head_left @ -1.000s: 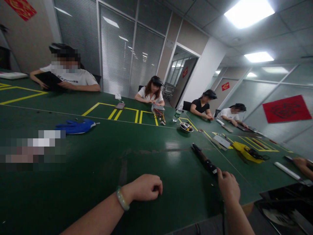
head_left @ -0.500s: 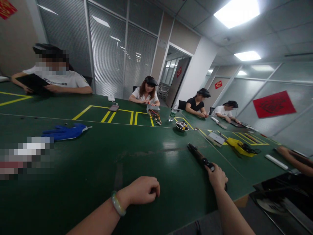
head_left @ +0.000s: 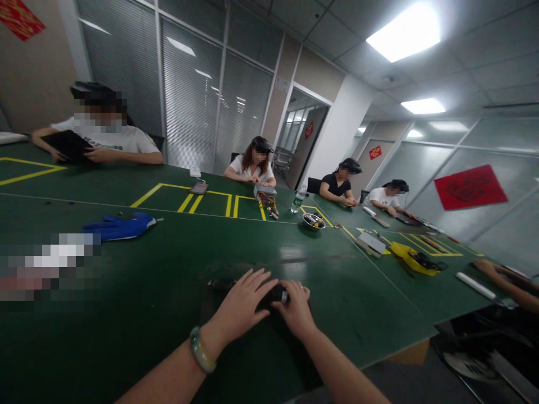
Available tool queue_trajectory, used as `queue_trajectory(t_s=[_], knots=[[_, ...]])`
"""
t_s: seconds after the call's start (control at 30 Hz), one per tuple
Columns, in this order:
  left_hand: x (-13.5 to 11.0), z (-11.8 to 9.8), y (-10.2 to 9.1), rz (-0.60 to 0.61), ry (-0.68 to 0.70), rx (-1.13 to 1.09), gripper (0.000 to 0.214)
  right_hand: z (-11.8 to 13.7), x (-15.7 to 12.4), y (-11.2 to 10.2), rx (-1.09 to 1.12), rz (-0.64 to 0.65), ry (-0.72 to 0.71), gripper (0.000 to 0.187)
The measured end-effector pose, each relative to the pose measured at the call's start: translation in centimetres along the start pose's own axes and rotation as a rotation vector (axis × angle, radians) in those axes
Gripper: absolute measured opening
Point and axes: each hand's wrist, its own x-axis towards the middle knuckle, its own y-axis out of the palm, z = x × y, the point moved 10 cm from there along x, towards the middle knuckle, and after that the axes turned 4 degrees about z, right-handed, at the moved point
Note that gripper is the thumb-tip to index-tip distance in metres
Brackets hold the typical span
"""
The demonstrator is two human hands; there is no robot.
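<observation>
A long, dark, rod-like tool [head_left: 275,295] lies crosswise in front of me, close to the green table top [head_left: 168,336]; its exact kind is unclear. My right hand [head_left: 296,306] has its fingers bent around the tool's right end. Over the middle of the tool rests my left hand [head_left: 248,297], its fingers stretched out and the thumb apart. A pale green bangle [head_left: 202,350] circles my left wrist. Most of the tool is hidden beneath my hands, though its left end shows faintly beyond my left fingers.
A blue glove [head_left: 122,227] lies to the left. Ahead stand a metal bowl [head_left: 314,221] of small parts and a water bottle [head_left: 298,200]. A grey box with wires [head_left: 265,193], a white box [head_left: 370,244] and a yellow bag [head_left: 410,258] lie farther off. Several people sit around.
My right hand has brought the dark tool leftward and turned it crosswise. My left hand has gone from loosely curled and apart to spread over the tool.
</observation>
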Motion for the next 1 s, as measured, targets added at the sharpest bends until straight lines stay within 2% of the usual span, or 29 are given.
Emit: queue_trajectory(t_s=[0.1,0.17,0.23,0.37,0.47,0.57,0.63,0.7,0.8,0.9,1.0], knots=[[-0.8,3.5,0.9,0.128,-0.148,0.011,0.075,4.7,1.2,2.4,0.071,0.037,-0.039,0.034],[-1.2,5.3,1.0,0.185,-0.215,0.015,0.075,6.1,1.8,3.5,0.106,0.066,-0.029,0.035],[-1.4,6.2,0.7,0.207,-0.231,0.013,0.074,6.4,2.3,4.1,0.143,0.095,0.001,0.036],[-1.2,6.1,0.2,0.203,-0.200,0.001,0.074,5.7,2.3,3.3,0.194,0.109,0.045,0.043],[-1.2,5.8,0.1,0.191,-0.180,-0.001,0.064,4.1,1.3,0.8,0.237,0.020,0.082,0.046],[-1.2,5.5,0.1,0.182,-0.167,0.001,0.052,0.8,-1.3,-1.6,0.184,-0.026,0.238,0.038],[-1.1,5.4,0.1,0.179,-0.164,0.005,0.048,-1.3,-3.6,-2.1,0.081,0.063,0.343,0.032],[-1.0,5.4,0.1,0.180,-0.170,0.013,0.046,-2.5,-6.0,-2.0,0.000,0.208,0.396,0.029],[-0.9,5.3,0.2,0.175,-0.181,0.025,0.044,-2.4,-8.8,-1.7,-0.022,0.365,0.413,0.019],[-0.9,5.1,0.3,0.177,-0.177,0.039,0.043,-0.8,-9.5,-1.5,0.038,0.394,0.404,0.011],[-0.8,4.5,0.2,0.159,-0.169,0.071,0.044,1.1,-8.6,-1.1,0.068,0.347,0.336,0.030]])
